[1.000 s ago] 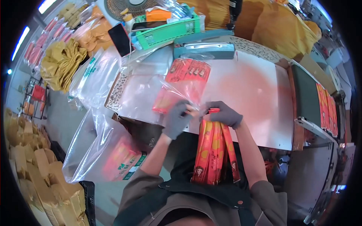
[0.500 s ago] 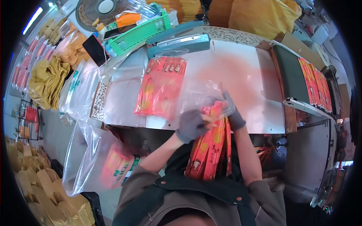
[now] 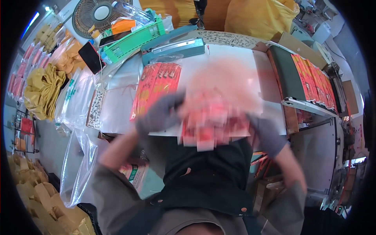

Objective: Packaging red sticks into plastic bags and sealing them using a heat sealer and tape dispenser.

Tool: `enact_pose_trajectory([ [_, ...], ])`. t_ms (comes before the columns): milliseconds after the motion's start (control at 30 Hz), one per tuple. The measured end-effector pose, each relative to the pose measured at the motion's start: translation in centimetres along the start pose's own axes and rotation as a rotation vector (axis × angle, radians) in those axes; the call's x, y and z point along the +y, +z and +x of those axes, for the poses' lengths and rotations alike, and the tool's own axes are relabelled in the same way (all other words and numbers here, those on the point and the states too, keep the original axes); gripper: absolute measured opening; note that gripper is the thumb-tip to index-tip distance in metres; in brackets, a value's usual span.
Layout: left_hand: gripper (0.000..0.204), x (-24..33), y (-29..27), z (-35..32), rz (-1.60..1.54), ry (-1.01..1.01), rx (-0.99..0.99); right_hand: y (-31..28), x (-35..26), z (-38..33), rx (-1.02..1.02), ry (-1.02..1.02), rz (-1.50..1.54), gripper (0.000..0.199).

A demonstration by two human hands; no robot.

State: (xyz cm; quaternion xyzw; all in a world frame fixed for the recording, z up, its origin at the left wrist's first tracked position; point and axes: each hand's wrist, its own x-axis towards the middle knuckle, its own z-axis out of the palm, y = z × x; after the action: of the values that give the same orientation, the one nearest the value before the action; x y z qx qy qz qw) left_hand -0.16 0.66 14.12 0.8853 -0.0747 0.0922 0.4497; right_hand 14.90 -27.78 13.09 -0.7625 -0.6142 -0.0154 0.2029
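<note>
Since the earlier frame: red packets (image 3: pixel 211 123) up from my lap to the near edge of the table (image 3: pixel 235 55), their ends now toward me; hands wider apart, one to each side. Bundle heavily blurred; whether any clear film still covers it, unreadable.

Grip: left hand (image 3: pixel 162 111) at the bundle's left flank, right hand (image 3: pixel 266 133) at its right. Blur hides the fingertips; cannot tell how firmly either grip is closed.

Flat red pack (image 3: pixel 154 84) lies on the table, just beyond my left hand.

Risks (judgement): ends look stepped, so uneven side pressure could let middle packets slide out toward my apron (image 3: pixel 211 168). Slick wrappers under gloves could add to this. Swinging left might knock the flat pack askew.
</note>
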Motion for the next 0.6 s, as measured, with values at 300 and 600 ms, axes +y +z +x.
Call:
enact_pose_trajectory([
  [300, 0.027, 5.9, -5.7, 6.8, 0.474, 0.359, 0.235, -11.8, 0.0, 8.1, 0.179, 0.168, -0.143, 0.024],
  [600, 0.042, 2.6, -4.3, 5.4, 0.394, 0.625, 0.517, -4.2, -1.2, 14.7, 0.125, -0.320, -0.062, 0.028],
])
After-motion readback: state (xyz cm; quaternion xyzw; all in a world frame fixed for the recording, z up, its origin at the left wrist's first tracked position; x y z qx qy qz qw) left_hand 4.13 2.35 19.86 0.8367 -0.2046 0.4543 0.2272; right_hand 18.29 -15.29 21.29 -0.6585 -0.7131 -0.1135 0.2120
